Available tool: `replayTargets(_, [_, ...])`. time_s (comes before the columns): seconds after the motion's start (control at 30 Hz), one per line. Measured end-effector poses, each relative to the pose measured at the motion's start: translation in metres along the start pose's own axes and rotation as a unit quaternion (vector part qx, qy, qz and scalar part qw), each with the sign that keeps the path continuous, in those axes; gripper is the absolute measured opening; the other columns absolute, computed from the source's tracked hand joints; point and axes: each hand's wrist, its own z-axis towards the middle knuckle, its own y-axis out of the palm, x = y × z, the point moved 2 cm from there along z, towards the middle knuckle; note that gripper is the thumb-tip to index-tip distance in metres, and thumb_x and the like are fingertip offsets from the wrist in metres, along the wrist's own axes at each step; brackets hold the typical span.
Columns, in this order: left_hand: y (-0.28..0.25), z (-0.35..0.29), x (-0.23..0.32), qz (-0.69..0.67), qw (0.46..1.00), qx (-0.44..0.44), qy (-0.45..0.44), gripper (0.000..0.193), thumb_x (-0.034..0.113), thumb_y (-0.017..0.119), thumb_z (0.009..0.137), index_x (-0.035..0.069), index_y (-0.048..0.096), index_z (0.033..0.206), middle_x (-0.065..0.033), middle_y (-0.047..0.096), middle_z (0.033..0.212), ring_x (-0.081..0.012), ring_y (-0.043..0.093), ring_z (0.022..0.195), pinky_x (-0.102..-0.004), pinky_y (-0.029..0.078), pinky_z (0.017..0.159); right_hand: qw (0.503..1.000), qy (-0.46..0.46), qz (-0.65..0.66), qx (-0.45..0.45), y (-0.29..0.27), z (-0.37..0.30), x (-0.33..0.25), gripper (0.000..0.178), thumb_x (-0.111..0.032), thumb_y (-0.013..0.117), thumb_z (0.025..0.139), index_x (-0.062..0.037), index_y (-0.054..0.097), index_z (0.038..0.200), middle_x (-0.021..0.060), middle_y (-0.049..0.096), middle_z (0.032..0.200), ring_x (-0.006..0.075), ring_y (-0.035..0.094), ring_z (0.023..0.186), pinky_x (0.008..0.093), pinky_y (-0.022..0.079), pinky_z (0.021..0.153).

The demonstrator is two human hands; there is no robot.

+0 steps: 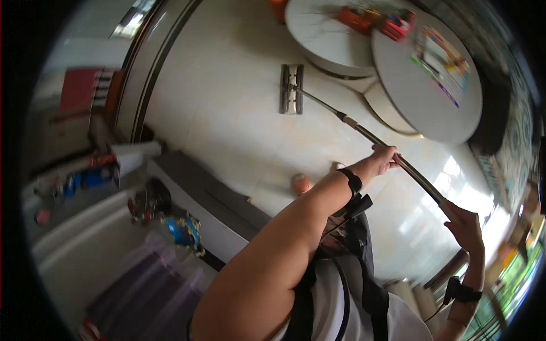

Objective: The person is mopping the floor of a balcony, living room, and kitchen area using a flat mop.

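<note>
A flat mop [371, 136] slants across the view, its rectangular head [292, 89] lying on the pale tiled floor beside the round tables. My left hand [386, 158] is closed around the middle of its metal pole. Farther up the pole, toward the right, my right hand [463, 227] grips the upper end; part of its fingers is hidden behind the pole. Black straps circle both of my forearms. My feet show in part on the tiles below the pole.
A white round table [335, 42] and a grey round table [421, 108] stand at the far right, with red containers [397, 25] and papers on top. On the left is a low grey cabinet [207, 193]; blue items [185, 232] lie near it. Sunlight glares on the right-hand floor.
</note>
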Motion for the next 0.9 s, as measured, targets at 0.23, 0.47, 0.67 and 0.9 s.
replayTargets(0.23, [-0.142,-0.103,0.154,-0.145,0.967,0.093,0.186,0.012,0.007,0.042,0.084,-0.005,0.044,0.081,-0.0162,0.053,0.077,-0.0269,0.058,0.069,-0.0446,0.056,0.07,0.944,-0.243,-0.181,-0.135,0.035,0.147,-0.217,0.056,0.002,0.064,0.068,-0.0089,0.05,0.121,0.0146,0.06,0.105,0.0286,0.06,0.092,0.0329,0.048,0.08])
replayTargets(0.47, [-0.296,-0.2,0.17,-0.161,0.952,0.098,0.242,0.029,0.011,0.041,0.087,-0.011,0.033,0.104,-0.0149,0.054,0.072,-0.0265,0.059,0.065,-0.0415,0.055,0.066,0.965,0.059,0.016,-0.254,0.15,0.175,-0.323,0.047,-0.007,0.063,0.078,-0.0126,0.05,0.123,0.0063,0.063,0.093,0.0052,0.049,0.055,0.0205,0.042,0.045])
replayTargets(0.67, [-0.454,-0.272,0.201,-0.078,0.942,0.221,0.241,0.079,0.01,0.044,0.084,-0.004,-0.026,0.12,-0.0197,0.051,0.083,-0.0251,0.058,0.051,-0.0393,0.056,0.05,0.838,0.232,0.418,-0.262,0.285,0.155,-0.436,0.05,-0.008,0.052,0.085,-0.0073,0.035,0.131,0.0087,0.059,0.097,0.003,0.036,0.046,0.0159,0.029,0.037])
replayTargets(0.9, [-0.537,-0.3,0.301,-0.02,0.985,0.114,0.129,0.036,0.013,0.046,0.085,-0.007,0.026,0.108,-0.0172,0.055,0.077,-0.0276,0.061,0.061,-0.0419,0.056,0.058,0.869,0.248,0.35,-0.247,0.312,0.188,-0.539,0.05,-0.013,0.051,0.087,-0.0129,0.033,0.134,0.0073,0.059,0.095,0.0025,0.034,0.044,0.0157,0.029,0.036])
